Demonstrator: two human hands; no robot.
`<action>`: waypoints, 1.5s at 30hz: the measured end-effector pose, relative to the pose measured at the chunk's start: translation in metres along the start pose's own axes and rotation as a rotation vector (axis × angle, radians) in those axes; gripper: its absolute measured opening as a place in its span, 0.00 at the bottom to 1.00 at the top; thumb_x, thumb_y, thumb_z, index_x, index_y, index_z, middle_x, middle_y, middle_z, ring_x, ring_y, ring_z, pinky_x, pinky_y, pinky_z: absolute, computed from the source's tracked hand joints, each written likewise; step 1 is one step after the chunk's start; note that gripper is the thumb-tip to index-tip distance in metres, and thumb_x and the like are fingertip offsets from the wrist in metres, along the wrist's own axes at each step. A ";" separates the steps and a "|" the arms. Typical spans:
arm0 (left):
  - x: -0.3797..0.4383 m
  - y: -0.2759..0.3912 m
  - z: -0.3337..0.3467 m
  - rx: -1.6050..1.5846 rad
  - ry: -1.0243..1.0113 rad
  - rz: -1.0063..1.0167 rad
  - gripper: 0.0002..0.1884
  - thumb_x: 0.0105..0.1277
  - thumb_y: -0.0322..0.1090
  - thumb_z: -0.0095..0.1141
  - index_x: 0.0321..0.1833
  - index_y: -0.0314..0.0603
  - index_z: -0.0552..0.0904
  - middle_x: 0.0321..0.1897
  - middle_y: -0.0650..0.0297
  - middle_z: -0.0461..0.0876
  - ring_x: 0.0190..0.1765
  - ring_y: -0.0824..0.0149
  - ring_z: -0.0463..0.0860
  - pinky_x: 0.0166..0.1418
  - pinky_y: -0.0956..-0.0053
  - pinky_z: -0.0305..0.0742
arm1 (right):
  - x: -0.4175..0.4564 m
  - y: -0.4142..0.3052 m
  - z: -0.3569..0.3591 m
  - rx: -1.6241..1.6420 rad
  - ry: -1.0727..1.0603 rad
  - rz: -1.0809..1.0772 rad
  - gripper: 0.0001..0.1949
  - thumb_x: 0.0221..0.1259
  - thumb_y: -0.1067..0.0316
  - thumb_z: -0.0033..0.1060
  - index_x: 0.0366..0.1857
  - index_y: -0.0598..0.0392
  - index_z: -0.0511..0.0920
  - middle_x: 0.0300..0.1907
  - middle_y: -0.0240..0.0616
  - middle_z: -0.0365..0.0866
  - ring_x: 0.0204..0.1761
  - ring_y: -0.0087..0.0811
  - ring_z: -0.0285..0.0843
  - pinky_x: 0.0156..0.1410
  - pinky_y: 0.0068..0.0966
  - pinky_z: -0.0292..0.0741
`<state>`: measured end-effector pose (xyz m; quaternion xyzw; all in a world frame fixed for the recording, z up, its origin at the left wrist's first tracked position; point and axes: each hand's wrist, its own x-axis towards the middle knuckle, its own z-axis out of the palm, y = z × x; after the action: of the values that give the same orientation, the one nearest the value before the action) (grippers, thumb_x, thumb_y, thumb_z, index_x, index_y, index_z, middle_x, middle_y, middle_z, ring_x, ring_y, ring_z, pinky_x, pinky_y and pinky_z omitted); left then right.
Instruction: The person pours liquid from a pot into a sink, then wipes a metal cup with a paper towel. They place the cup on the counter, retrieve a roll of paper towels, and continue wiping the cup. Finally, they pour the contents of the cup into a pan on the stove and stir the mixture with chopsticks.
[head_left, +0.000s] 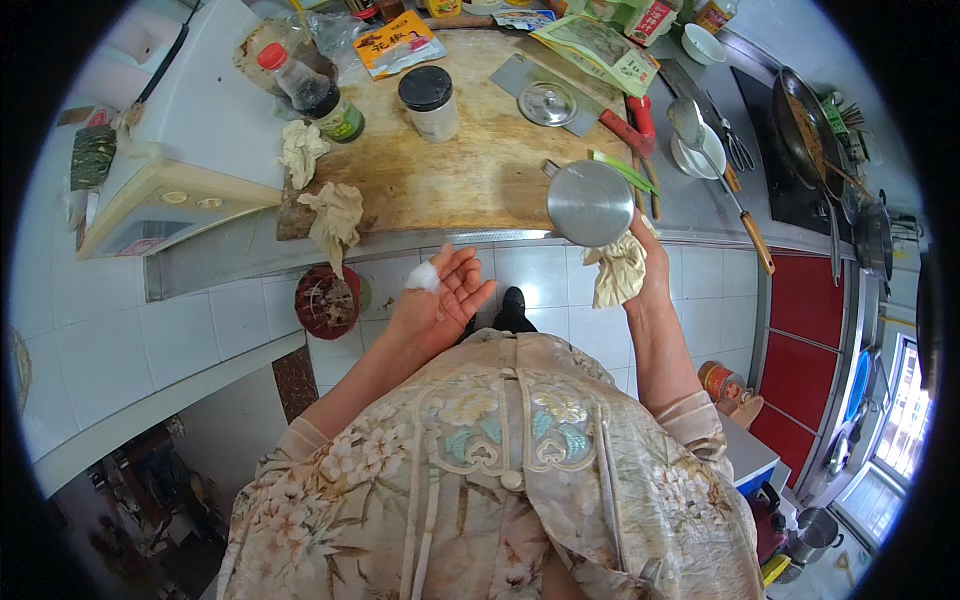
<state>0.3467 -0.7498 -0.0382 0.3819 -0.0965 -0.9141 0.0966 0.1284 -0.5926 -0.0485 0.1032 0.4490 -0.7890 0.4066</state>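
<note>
My right hand grips a round stainless-steel container in front of the cutting board's near edge. Its smooth, flat face is turned up towards me, and a small lug sticks out at its far left. A crumpled cream cloth or paper hangs beside that hand, under the container. My left hand is palm up over the floor, its fingers apart and slightly curled. Something white lies at its thumb; whether it is a wrapping or a loose wad I cannot tell. On the wooden cutting board sits a black-lidded jar.
A cleaver with a round metal lid on it lies at the board's right. Green onion is nearby. A sauce bottle and crumpled paper are left. A wok stands right; a red bin sits below.
</note>
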 end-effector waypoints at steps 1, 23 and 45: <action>-0.001 0.000 -0.003 -0.007 0.009 0.008 0.13 0.68 0.42 0.54 0.42 0.38 0.79 0.30 0.66 0.80 0.32 0.71 0.80 0.54 0.66 0.78 | 0.002 -0.002 0.004 -0.039 0.019 0.014 0.12 0.71 0.59 0.43 0.38 0.54 0.75 0.36 0.37 0.79 0.37 0.30 0.77 0.44 0.29 0.75; 0.000 -0.004 -0.028 -0.075 0.044 0.098 0.13 0.69 0.42 0.51 0.43 0.38 0.79 0.31 0.66 0.80 0.34 0.70 0.81 0.54 0.65 0.79 | 0.033 0.030 0.048 -1.337 -0.315 -0.980 0.10 0.48 0.76 0.63 0.36 0.54 0.78 0.39 0.42 0.79 0.43 0.44 0.78 0.45 0.31 0.75; 0.032 0.020 0.009 0.022 -0.068 0.321 0.13 0.69 0.42 0.51 0.44 0.38 0.78 0.32 0.64 0.81 0.35 0.70 0.81 0.55 0.63 0.77 | 0.042 -0.002 0.016 -0.807 -0.007 -0.666 0.16 0.64 0.65 0.56 0.53 0.57 0.75 0.49 0.38 0.79 0.50 0.24 0.74 0.56 0.21 0.70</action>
<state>0.3198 -0.7759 -0.0488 0.3313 -0.1697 -0.8982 0.2337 0.1031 -0.6275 -0.0601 -0.2126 0.7243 -0.6403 0.1423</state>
